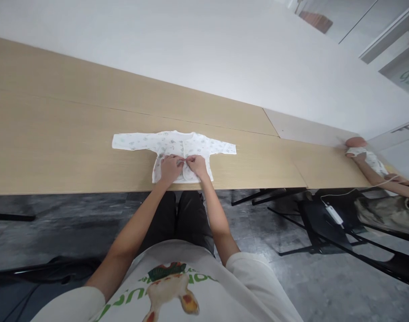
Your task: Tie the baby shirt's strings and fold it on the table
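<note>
A small white baby shirt (171,144) with a faint print lies flat on the wooden table (73,156), its sleeves spread out to both sides. Its front opening runs down the middle. My left hand (171,168) rests on the left front panel, fingertips pinched at the opening. From the other side, my right hand (197,165) pinches the same edge, and the fingertips of both hands nearly meet. Whatever fastener lies between the fingers is too small to make out.
At the far right, another person's arm (375,174) reaches to a doll (356,142) in white clothing on the table. Black folding chairs (325,223) stand below the table's edge, one with a white power strip (334,215). A white wall (191,49) rises behind the table.
</note>
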The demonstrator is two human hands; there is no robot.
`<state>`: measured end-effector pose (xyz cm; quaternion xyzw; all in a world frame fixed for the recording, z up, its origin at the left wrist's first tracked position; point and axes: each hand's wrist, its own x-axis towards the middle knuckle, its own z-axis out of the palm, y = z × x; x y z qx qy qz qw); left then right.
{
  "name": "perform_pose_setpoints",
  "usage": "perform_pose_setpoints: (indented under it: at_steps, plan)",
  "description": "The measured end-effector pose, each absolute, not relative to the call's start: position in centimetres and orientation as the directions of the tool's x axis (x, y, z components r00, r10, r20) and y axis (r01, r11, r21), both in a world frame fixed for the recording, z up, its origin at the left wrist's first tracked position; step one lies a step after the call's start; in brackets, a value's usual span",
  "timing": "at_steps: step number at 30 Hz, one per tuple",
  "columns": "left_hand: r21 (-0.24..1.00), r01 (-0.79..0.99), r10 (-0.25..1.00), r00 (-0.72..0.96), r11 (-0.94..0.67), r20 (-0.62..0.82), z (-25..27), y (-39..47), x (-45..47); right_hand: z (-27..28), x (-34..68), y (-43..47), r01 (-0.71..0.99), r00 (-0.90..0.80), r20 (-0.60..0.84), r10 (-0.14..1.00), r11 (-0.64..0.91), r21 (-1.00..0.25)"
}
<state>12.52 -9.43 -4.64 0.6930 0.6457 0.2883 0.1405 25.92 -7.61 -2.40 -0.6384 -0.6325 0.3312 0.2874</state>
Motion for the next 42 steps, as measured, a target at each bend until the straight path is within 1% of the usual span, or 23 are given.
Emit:
perform_pose_setpoints:
  at_steps: [3,7,14,18,21,24,26,28,31,34,38,42]
  plan:
    - [0.555,0.826,0.98,-0.016,-0.1,0.2,-4.5,-9.5,12.6,-2.6,25.9,-7.5,0.659,-0.055,-0.026,0.998,0.017,-0.752]
    - [0.555,0.824,0.975,-0.013,-0.115,0.222,-4.5,-9.6,12.6,-3.0,26.0,-7.3,0.64,-0.084,-0.015,0.996,0.043,-0.767]
    - [0.42,0.869,0.947,0.148,-0.263,0.287,-4.5,-11.5,12.2,-2.9,26.2,-7.8,0.671,-0.13,0.016,0.991,0.099,-0.735]
    - [0.396,0.869,0.942,0.199,-0.297,0.269,-4.6,-12.7,11.4,-3.0,26.1,-8.6,0.714,-0.15,0.08,0.985,0.164,-0.68]
    - [0.39,0.864,0.936,0.223,-0.319,0.272,-4.5,-13.6,10.5,-3.1,26.5,-9.5,0.7,-0.157,0.142,0.977,0.212,-0.682]
    - [0.4,0.84,0.918,0.256,-0.366,0.301,-4.4,-14.9,9.6,-3.3,27.5,-10.9,0.671,-0.149,0.19,0.97,0.241,-0.701]
    - [0.413,0.81,0.896,0.291,-0.417,0.335,-4.5,-15.9,9.1,-3.4,28.3,-12.3,0.671,-0.178,0.238,0.955,0.295,-0.681]
    - [0.426,0.785,0.877,0.301,-0.451,0.374,-4.6,-16.9,8.6,-3.7,29.1,-13.8,0.682,-0.242,0.291,0.926,0.376,-0.627]
    - [0.453,0.776,0.875,0.256,-0.44,0.41,-4.9,-17.9,8.1,-4.3,29.8,-15.9,0.714,-0.314,0.341,0.886,0.457,-0.531]
    - [0.498,0.759,0.886,0.224,-0.42,0.406,-5.3,-18.1,7.9,-4.8,30.0,-17.0,0.741,-0.321,0.354,0.879,0.465,-0.484]
    - [0.554,0.746,0.91,0.168,-0.369,0.379,-5.5,-17.7,8.1,-4.8,29.6,-17.2,0.76,-0.318,0.335,0.887,0.45,-0.468]
    - [0.568,0.753,0.921,0.128,-0.331,0.367,-5.3,-17.4,8.5,-4.6,29.0,-17.1,0.778,-0.301,0.338,0.892,0.434,-0.454]
